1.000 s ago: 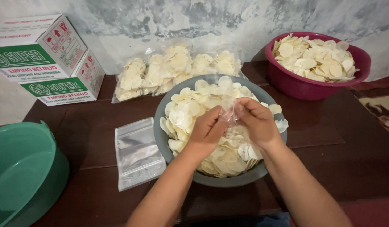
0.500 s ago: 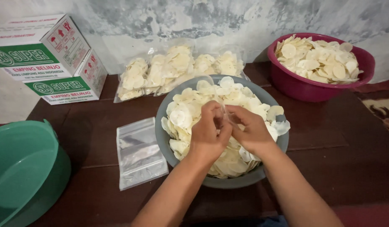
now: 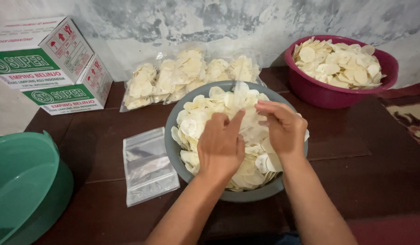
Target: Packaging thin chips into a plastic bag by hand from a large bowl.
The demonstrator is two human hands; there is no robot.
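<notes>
Hovering at the centre of the frame over the grey basin (image 3: pixel 173 149) heaped with pale round chips (image 3: pixel 205 113), both hands pinch one clear plastic bag (image 3: pixel 248 120) between them. The left hand (image 3: pixel 221 147) has its fingers curled and thumb raised against the bag's near edge; the right hand (image 3: pixel 282 129) is half open, fingertips closed on the film's other side. The hands sit near each other, not touching. Left of the basin lies a flat stack of empty clear bags (image 3: pixel 148 165). Filled chip bags (image 3: pixel 182 75) rest against the wall above. A maroon basin of chips (image 3: pixel 319 93) sits upper right, a green tub (image 3: pixel 26 181) lower left, cardboard boxes (image 3: pixel 46 63) upper left
</notes>
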